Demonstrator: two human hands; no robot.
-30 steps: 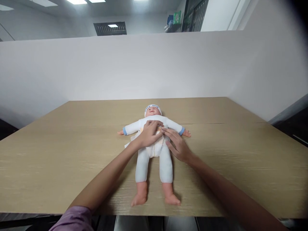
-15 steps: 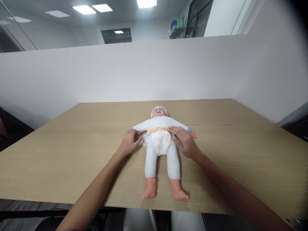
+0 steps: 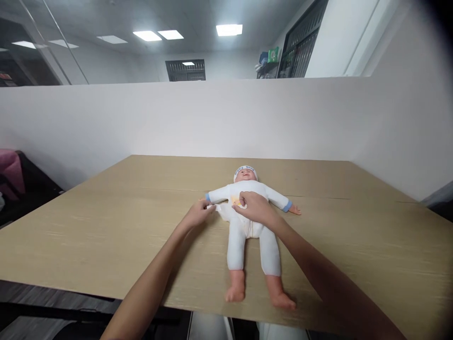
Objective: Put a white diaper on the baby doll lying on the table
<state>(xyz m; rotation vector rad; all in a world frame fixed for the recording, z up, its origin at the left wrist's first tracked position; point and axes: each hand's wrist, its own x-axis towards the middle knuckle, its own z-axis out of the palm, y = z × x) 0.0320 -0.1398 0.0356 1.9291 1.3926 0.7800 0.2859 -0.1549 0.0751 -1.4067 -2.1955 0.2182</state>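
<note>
A baby doll (image 3: 202,199) in a white suit lies on its back, arms spread and feet toward me. Around its hips is a white diaper (image 3: 252,230) with an orange-yellow printed waistband. My left hand (image 3: 198,214) pinches the thin white side wing (image 3: 222,210) of the diaper and stretches it out beside the doll's hip. Across the doll's belly, my right hand (image 3: 257,208) has its fingers curled at the diaper's front waistband. That hand covers much of the diaper's front, and its exact grip is partly hidden.
The doll lies on a wide wooden table (image 3: 106,236) with a white partition wall (image 3: 230,118) behind it. A dark chair with a pink item (image 3: 10,172) stands past the table's left edge. My legs are below the front edge.
My right hand moved from the diaper's right side to the middle of its waistband, its fingers curling. My left hand drew the wing outward. The camera view shifted.
</note>
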